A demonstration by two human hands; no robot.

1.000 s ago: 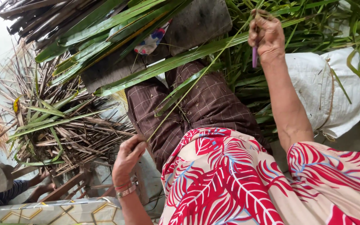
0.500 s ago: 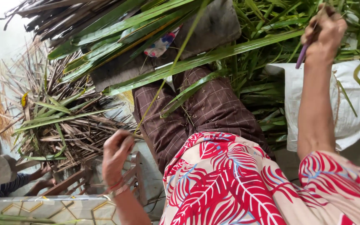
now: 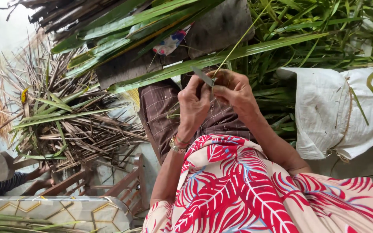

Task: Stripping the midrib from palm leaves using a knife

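Lowest in the frame is the red leaf-print sleeve (image 3: 238, 190), with both forearms rising from it to mid-frame. There the left hand (image 3: 194, 105) and right hand (image 3: 235, 91) meet, touching, over the brown checked lap (image 3: 160, 108). Both hands have their fingers pinched together on a thin green midrib (image 3: 238, 41), which runs up and right to the top edge; a small blade (image 3: 203, 77) juts up-left between them, though which hand grips it cannot be told. To the right lies a white sack (image 3: 333, 112). Left of centre sits a heap of dry strips (image 3: 74, 129). Across the top lie long green leaves (image 3: 121, 21).
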